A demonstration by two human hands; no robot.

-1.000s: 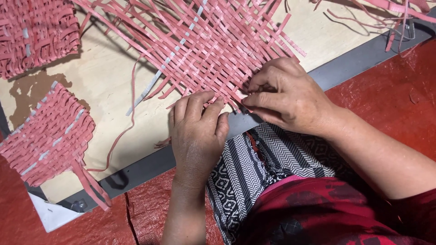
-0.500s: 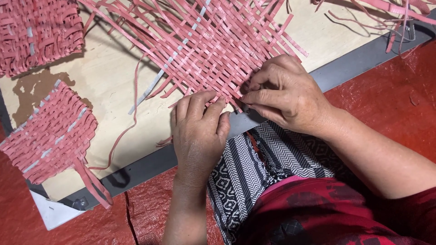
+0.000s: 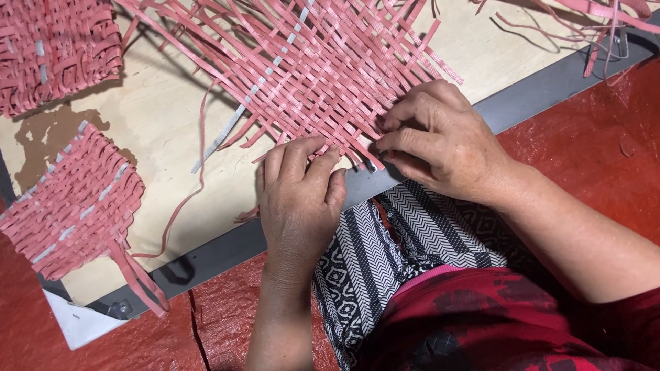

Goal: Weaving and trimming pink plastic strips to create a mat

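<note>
Right hand [image 3: 447,148] pinches strip ends at the near edge of the pink woven mat [image 3: 323,69], fingers closed on them. Just beside it, the left hand [image 3: 299,199] presses flat, gripping nothing. Weaving looks mid-row; the next pass likely needs one strip lifted cleanly over the wooden board [image 3: 165,137].

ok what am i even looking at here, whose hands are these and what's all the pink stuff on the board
One camera, worn on a person's head, looks down at that person's own two bare hands. The left hand presses flat on the near edge of a half-woven mat of pink strips. The right hand pinches strips at that same edge. The mat lies on a pale board with a grey rim. Two smaller woven pieces lie at the left. Red sheeting covers the floor.
</note>
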